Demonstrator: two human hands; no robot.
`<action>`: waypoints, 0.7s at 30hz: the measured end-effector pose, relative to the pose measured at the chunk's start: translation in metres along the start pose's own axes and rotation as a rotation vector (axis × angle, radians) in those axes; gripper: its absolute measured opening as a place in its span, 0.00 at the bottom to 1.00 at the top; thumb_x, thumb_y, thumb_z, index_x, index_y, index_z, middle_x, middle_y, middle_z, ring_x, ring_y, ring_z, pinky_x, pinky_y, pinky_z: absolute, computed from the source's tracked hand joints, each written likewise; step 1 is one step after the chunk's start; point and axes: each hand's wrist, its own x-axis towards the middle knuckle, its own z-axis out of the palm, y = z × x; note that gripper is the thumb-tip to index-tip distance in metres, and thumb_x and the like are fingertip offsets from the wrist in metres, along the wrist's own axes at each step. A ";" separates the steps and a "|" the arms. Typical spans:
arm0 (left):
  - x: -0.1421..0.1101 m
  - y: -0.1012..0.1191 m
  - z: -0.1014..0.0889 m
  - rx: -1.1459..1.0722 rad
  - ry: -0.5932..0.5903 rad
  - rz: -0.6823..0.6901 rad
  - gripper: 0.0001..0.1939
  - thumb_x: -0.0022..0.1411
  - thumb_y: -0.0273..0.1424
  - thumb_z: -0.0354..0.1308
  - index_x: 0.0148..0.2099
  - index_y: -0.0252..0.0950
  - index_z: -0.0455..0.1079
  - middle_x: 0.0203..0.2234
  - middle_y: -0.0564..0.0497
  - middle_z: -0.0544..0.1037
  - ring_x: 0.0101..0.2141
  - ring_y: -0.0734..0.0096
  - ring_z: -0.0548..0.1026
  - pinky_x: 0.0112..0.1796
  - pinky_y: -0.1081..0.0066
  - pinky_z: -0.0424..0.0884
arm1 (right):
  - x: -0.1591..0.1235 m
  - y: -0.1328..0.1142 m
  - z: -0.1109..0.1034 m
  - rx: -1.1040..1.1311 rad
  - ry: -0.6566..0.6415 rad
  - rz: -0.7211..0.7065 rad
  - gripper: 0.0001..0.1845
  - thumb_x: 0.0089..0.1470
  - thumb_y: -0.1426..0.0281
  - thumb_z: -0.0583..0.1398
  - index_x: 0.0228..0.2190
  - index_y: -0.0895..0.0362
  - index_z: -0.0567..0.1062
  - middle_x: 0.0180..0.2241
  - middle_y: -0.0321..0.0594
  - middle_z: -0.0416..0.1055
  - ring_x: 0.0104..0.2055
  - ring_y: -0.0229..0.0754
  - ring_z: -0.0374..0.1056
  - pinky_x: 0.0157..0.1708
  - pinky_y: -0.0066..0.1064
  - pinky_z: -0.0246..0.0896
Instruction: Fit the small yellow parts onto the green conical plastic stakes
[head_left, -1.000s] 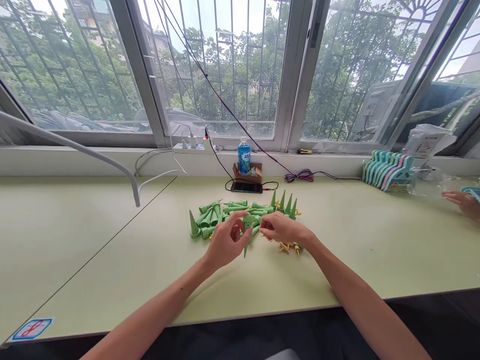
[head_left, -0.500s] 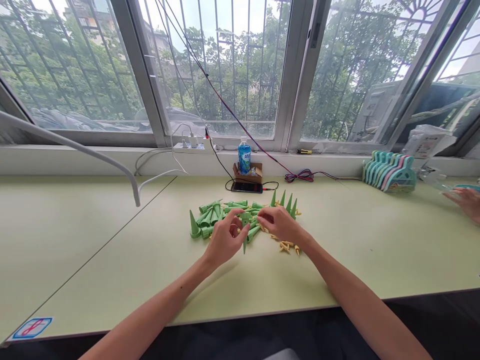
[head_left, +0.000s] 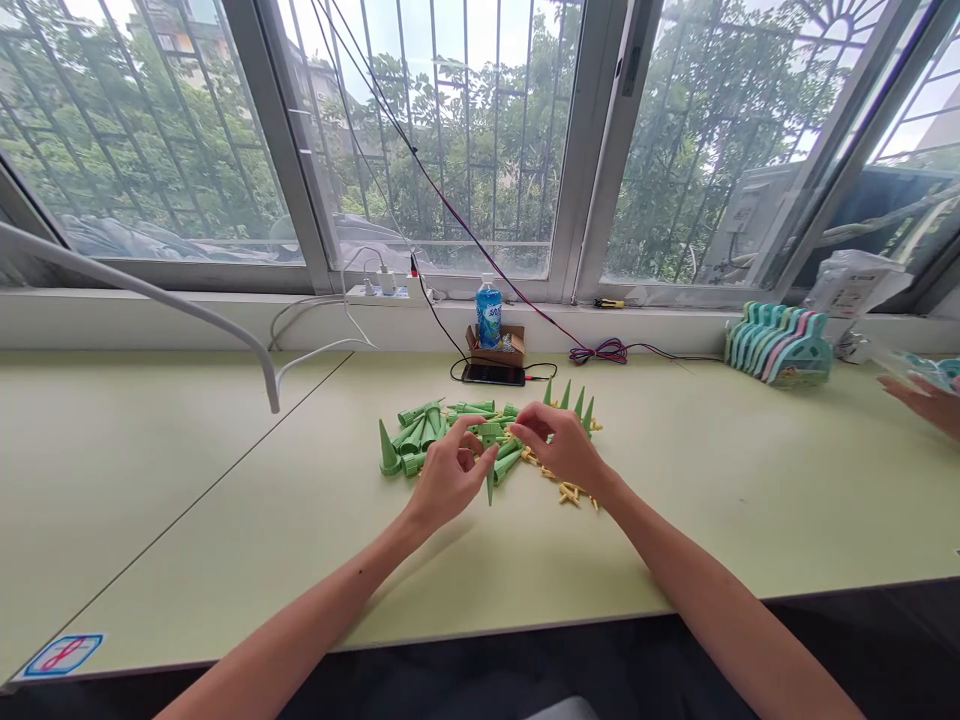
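Observation:
My left hand (head_left: 448, 476) grips a green plastic spike (head_left: 490, 478) between thumb and fingers, its pointed tip turned down toward the table. Just to its right, my right hand (head_left: 561, 440) is pinched close to the spike's wide end; whatever sits in its fingertips is too small or hidden to make out. A pile of similar green spikes (head_left: 427, 428) lies around and behind my left hand. Several spikes (head_left: 588, 415) stand upright in a row behind my right hand. Small yellow pegs (head_left: 571, 494) are scattered below and beside that hand.
A black phone (head_left: 493, 374) lies before a small carton holding a blue bottle (head_left: 489, 315). Bundled cable (head_left: 600, 352) rests by the wall. Pastel hangers (head_left: 780, 345) stand at right, near another person's hand (head_left: 926, 402) with clear plastic. A grey curved rod (head_left: 225, 325) juts in at left.
My right hand has shifted slightly up, still pinched beside the spike. My left hand keeps its hold almost unmoved. At right, the other person's hand and the clear plastic have moved.

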 end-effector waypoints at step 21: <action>-0.001 0.002 0.001 0.101 0.025 0.051 0.15 0.61 0.35 0.58 0.49 0.39 0.64 0.21 0.60 0.68 0.17 0.80 0.60 0.21 0.77 0.58 | -0.006 0.000 0.009 -0.081 -0.044 -0.149 0.04 0.60 0.71 0.57 0.33 0.56 0.72 0.29 0.37 0.73 0.28 0.35 0.67 0.26 0.26 0.62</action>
